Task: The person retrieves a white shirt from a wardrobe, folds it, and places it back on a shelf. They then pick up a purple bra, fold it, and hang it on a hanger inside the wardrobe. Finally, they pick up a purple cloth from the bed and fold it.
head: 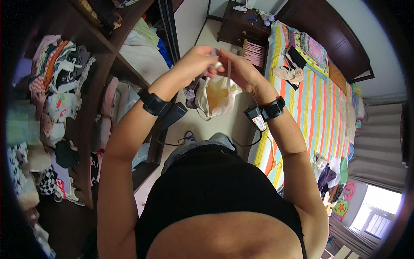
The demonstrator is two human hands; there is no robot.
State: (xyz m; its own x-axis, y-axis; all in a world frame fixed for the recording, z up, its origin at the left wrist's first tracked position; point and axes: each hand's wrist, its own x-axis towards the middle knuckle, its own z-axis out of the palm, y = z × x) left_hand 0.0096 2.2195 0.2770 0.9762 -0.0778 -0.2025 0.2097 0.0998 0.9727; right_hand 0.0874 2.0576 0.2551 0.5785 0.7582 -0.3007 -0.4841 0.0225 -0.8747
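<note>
My left hand (201,61) and my right hand (243,72) are raised in front of me, fingertips close together. A small whitish item (218,65) is at the fingers of my left hand, too blurred to name. A thin pale strip (229,73) hangs down beside my right palm; whether the fingers grip it is unclear. Below the hands, an open-topped white bag (221,111) with a yellowish inside stands on the floor, its upper part partly hidden by the hands. Against it, on the left, lies dark and lilac fabric (190,95).
At the left, dark wood wardrobe shelves (97,136) hold piles of folded clothes (61,74). The bed (310,110) with a striped cover stands at the right, with loose clothes (288,74) on it. A dark nightstand (241,27) with an open lower drawer (254,53) is ahead.
</note>
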